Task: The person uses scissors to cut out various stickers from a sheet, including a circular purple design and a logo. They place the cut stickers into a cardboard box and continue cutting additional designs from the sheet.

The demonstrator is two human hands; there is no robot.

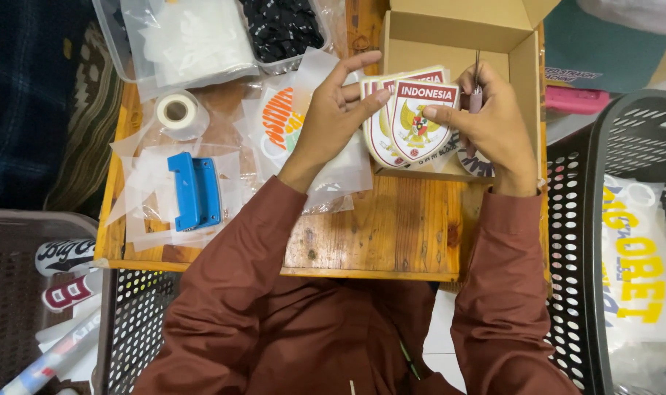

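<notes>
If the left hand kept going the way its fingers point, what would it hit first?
The left hand points right, already touching the stack of shield-shaped stickers. Beyond them, probably the right hand, though depth is unclear.

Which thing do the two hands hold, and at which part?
Both hands, left hand and right hand, hold a stack of shield-shaped stickers by its upper side edges.
</notes>
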